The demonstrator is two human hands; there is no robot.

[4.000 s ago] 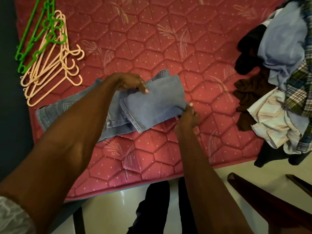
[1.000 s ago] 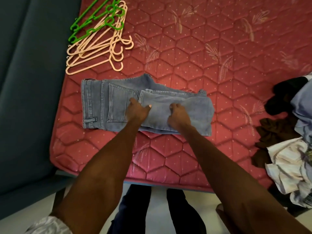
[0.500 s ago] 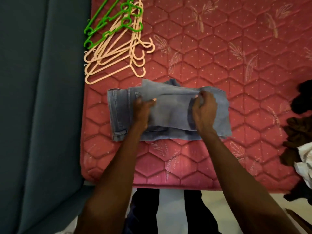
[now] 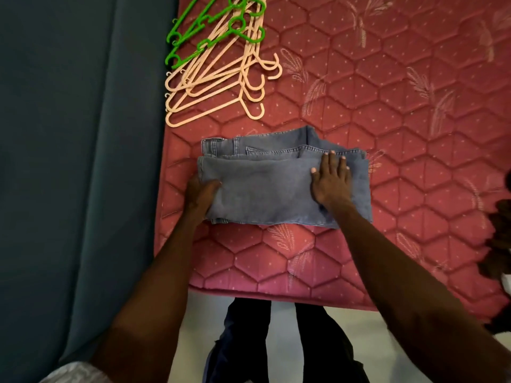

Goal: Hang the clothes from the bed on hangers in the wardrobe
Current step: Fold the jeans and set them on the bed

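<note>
The folded blue jeans (image 4: 276, 186) lie flat on the pink bed (image 4: 387, 120), near its front edge. The right hand (image 4: 330, 181) lies flat on top of them with straight fingers. The left hand (image 4: 200, 196) holds their left edge, its fingers tucked under the cloth. A bunch of cream hangers (image 4: 218, 84) and green hangers (image 4: 210, 26) lies just behind the jeans. Dark clothes (image 4: 497, 244) sit at the right edge.

jeans (image 4: 265, 194) folded on mattress (image 4: 387, 120) | both hands on them | hangers (image 4: 210, 87) beside
</note>
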